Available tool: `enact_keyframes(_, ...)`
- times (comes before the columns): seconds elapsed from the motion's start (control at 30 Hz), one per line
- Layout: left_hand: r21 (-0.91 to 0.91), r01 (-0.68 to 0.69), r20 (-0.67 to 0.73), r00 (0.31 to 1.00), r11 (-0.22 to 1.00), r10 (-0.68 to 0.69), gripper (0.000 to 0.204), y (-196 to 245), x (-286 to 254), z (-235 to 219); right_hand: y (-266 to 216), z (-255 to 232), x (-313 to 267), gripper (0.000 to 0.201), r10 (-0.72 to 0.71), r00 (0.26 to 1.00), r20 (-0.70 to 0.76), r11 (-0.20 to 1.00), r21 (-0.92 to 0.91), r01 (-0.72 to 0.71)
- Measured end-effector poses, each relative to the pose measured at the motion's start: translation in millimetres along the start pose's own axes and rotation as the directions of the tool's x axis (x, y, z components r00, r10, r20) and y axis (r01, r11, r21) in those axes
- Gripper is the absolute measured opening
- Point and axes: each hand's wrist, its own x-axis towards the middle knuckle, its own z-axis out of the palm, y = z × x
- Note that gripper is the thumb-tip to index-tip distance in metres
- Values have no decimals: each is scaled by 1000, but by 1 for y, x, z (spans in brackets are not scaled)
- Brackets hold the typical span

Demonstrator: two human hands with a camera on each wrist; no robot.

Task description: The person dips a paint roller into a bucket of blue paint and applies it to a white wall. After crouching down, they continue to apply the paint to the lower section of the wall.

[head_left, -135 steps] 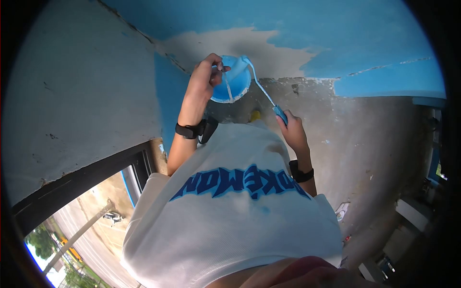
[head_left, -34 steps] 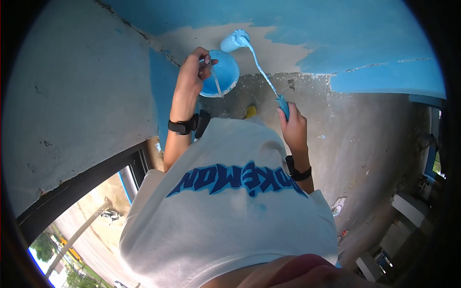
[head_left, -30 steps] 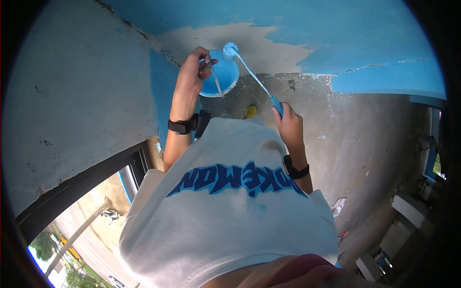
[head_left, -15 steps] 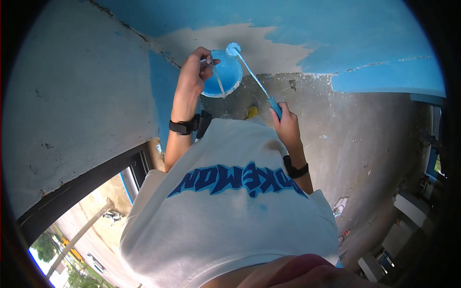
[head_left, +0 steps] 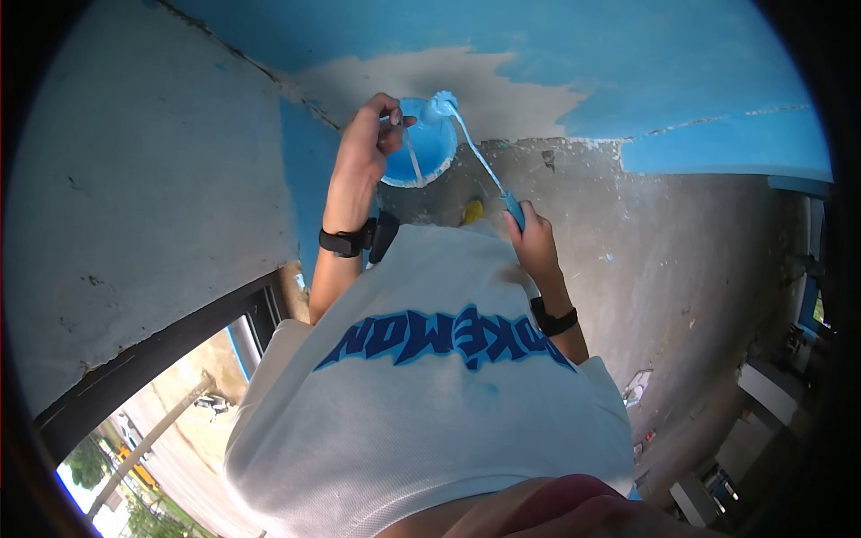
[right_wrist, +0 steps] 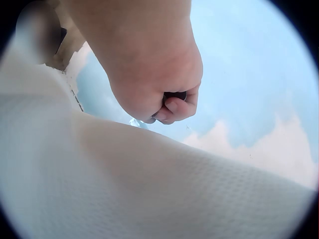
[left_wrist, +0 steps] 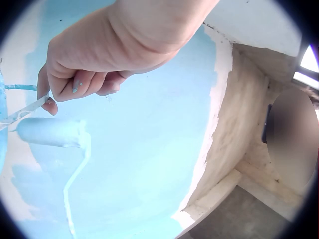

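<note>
My left hand [head_left: 366, 143] grips the strip-like handle [left_wrist: 26, 109] of a round bucket [head_left: 430, 166], its inside coated in light blue paint. In the head view a paint roller [head_left: 442, 105] overlaps the bucket's far right rim, its sleeve thick with wet blue paint. From the sleeve a bent, paint-covered rod runs down to a blue grip [head_left: 512, 211], which my right hand [head_left: 536, 242] holds with curled fingers. The left wrist view shows the roller sleeve [left_wrist: 52, 132] lying sideways just below the left hand. White shirt cloth [right_wrist: 164, 189] fills much of the right wrist view.
Ahead stands a wall [head_left: 664, 63], blue above with a pale unpainted patch [head_left: 430, 72] low down. A grey wall [head_left: 152, 179] and a dark-framed opening [head_left: 161, 350] are on the left. Grey floor [head_left: 664, 260] spreads to the right. A yellow shoe tip [head_left: 472, 212] shows below.
Earlier the roller lay inside the bucket, then rose above it toward the wall, then came back down to the rim. Since half a second ago it has tilted and shifted slightly right.
</note>
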Motion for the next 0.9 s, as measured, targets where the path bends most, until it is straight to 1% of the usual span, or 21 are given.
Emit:
enact_keyframes(0.03,0,0,-22,1000,1000,0,23,-1,-1,0,2,1,0,22,-1,1000,0,1000,1,1)
enact_keyframes(0.1,10,7,-12,1000,1000,-7,23,-1,0,-1,3,2,1,22,-52,999,-10,998,-24,52)
enact_keyframes(0.17,23,16,5,1000,1000,-16,24,1,0,0,7,6,4,22,-46,999,-17,999,-24,46)
enact_keyframes(0.23,16,-10,-39,999,1000,10,26,4,-4,4,8,7,7,22,-44,999,-29,999,-22,44)
enact_keyframes(0.27,16,-13,-38,999,1000,14,26,4,-3,3,7,6,8,23,-45,999,-12,999,-14,45)
enact_keyframes(0.33,20,7,13,1000,1000,-7,27,3,0,-1,5,3,9,23,-48,999,3,999,-4,48)
enact_keyframes(0.4,14,13,17,1000,1000,-13,27,4,1,0,4,-1,10,23,-18,1000,24,1000,1,18)
enact_keyframes(0.5,11,8,23,1000,1000,-9,28,5,-2,2,8,-1,12,22,-42,998,36,999,-15,43)
enact_keyframes(0.57,19,-3,29,1000,1000,3,28,5,-2,2,7,1,12,23,-28,999,36,999,-18,28)
enact_keyframes(0.63,14,24,34,999,1000,-24,28,5,1,1,9,5,12,23,-13,999,35,1000,-22,14)
enact_keyframes(0.7,17,8,39,999,1000,-9,28,4,1,1,10,11,11,23,-45,999,22,998,-37,46)
enact_keyframes(0.77,22,-11,46,999,1000,10,28,4,2,1,6,5,10,23,-42,999,25,998,-35,43)
enact_keyframes(0.9,29,5,36,999,1000,-7,28,6,2,1,9,7,11,23,-59,998,29,997,-47,60)
